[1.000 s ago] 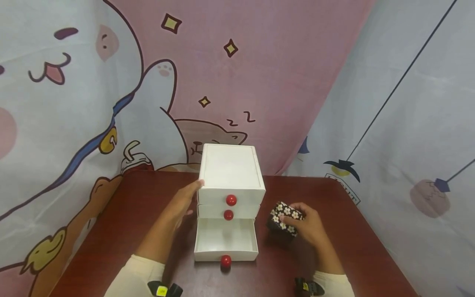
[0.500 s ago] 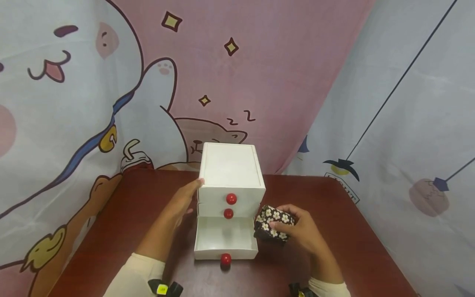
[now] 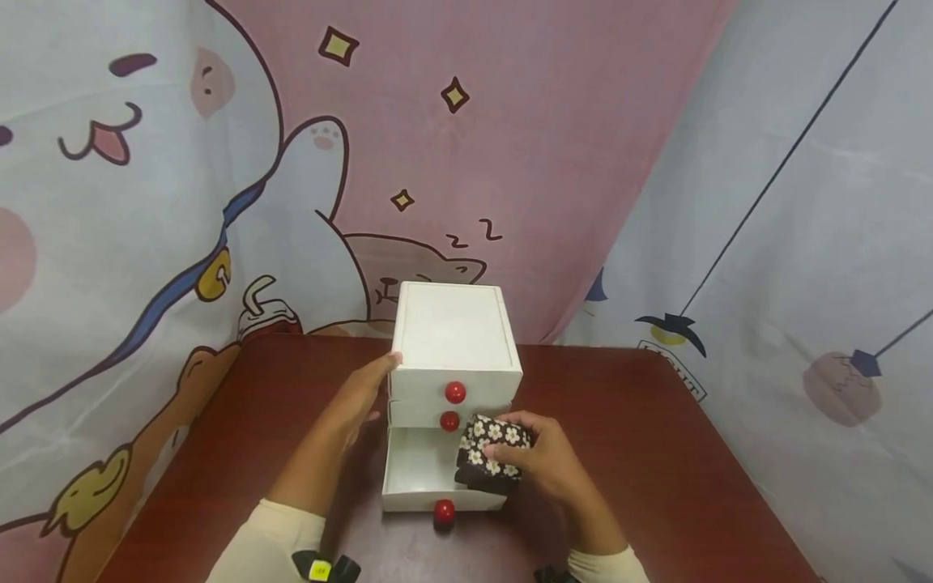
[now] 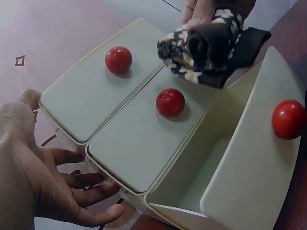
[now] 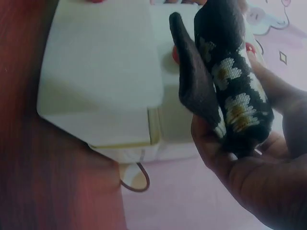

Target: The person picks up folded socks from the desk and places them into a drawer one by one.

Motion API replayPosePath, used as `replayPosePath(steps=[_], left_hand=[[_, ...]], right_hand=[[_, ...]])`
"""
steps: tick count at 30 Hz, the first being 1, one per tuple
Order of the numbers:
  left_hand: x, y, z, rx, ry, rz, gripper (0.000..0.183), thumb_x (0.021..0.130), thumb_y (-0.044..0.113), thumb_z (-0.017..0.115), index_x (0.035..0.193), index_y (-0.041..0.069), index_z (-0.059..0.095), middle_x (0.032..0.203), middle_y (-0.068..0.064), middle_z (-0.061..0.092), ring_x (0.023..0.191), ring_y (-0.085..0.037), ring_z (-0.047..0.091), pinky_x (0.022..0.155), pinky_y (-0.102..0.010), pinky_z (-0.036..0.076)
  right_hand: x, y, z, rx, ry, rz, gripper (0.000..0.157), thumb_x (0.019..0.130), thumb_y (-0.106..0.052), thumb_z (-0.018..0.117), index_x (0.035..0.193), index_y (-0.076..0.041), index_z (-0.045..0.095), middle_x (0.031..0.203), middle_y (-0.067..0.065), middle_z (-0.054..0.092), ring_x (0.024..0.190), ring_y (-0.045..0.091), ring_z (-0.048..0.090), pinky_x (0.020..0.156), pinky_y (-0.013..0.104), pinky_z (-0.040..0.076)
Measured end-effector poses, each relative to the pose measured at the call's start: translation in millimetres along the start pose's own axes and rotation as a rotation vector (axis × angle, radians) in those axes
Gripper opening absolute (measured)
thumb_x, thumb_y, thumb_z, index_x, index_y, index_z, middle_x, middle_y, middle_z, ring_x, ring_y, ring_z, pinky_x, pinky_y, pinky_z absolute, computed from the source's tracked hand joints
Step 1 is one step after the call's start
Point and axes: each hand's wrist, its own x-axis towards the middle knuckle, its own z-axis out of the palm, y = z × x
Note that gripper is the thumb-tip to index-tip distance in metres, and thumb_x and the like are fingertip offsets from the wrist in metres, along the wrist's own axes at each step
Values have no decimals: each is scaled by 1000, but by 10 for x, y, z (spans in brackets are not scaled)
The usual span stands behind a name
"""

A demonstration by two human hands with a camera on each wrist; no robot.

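Note:
A small white drawer unit (image 3: 455, 324) stands on the table, with red round knobs on its fronts. Its bottom drawer (image 3: 411, 500) is pulled out, while the upper two sit closed. My left hand (image 3: 353, 401) rests against the unit's left side, thumb at the top front edge; the left wrist view shows its fingers (image 4: 91, 194) spread along the side wall. Between thumb and fingers, my right hand (image 3: 557, 461) holds a rolled-up pair of black socks (image 3: 492, 453) with white flowers. They overlap the right part of the pulled-out drawer in the head view.
The reddish-brown table (image 3: 641, 453) extends to both sides of the unit. Behind it hangs a pink and white cartoon-printed cloth (image 3: 568, 162). The bottom drawer's red knob (image 3: 444, 512) sticks out toward the front.
My right hand has carried the socks leftward, from the table's right side to over the pulled-out drawer. The left hand and drawer unit have stayed in place.

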Motion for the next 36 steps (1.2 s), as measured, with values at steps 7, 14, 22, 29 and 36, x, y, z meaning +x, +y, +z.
replayPosePath(steps=[7,14,22,29,36], left_hand=[[-14,8,7,4,4,9,89,102,70,54,166,8,45,175,-20,35,158,-42,36,121,-75,37],[-26,17,6,11,0,13,89,103,69,53,167,8,42,177,-22,30,161,-44,33,122,-75,37],[-24,8,0,10,-11,21,89,104,69,52,169,9,40,179,-20,27,162,-44,30,123,-76,35],[-30,10,5,-2,-25,26,87,105,69,51,170,13,39,181,-18,24,165,-43,25,124,-77,32],[-25,2,10,-5,-18,33,86,105,68,52,169,12,40,181,-18,24,165,-45,25,124,-77,33]], right_hand=[[64,7,159,-48,48,9,41,82,-10,95,117,2,79,104,17,80,87,12,73,76,25,63],[117,35,261,-151,86,-25,41,80,-12,97,115,-1,81,104,14,81,89,11,69,77,21,59],[141,107,316,-283,60,-78,33,78,-13,98,107,-8,83,103,6,82,95,13,70,88,25,57],[152,150,352,-400,-17,-146,33,82,-15,95,110,-8,79,106,4,81,104,21,73,98,36,58],[165,124,436,-455,-78,-208,28,85,-12,93,104,-6,74,96,3,75,89,12,64,82,29,55]])
